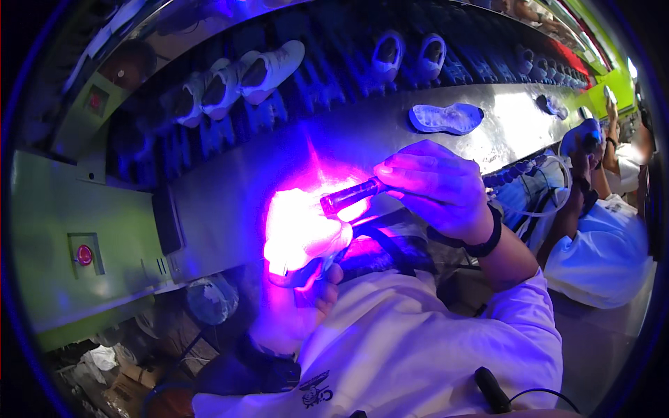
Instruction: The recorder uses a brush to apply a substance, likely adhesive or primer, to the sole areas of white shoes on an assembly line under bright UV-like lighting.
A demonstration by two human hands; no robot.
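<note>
right hand (435,184) pinches the torch (352,195), long axis slanting left at the super glary shoe (306,233), left of it by the counter's (209,223) near edge; left hand (322,294) is closer, gripping from below.

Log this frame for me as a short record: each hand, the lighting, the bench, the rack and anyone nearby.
Right hand: holds a dark torch, front end toward the shoe
Left hand: holds the shoe, mostly washed out by glare
Lighting: violet-pink glow
Bench: bears a pale sole-shaped piece
Rack: light-coloured shoes
Nearby: another person, at right
</note>
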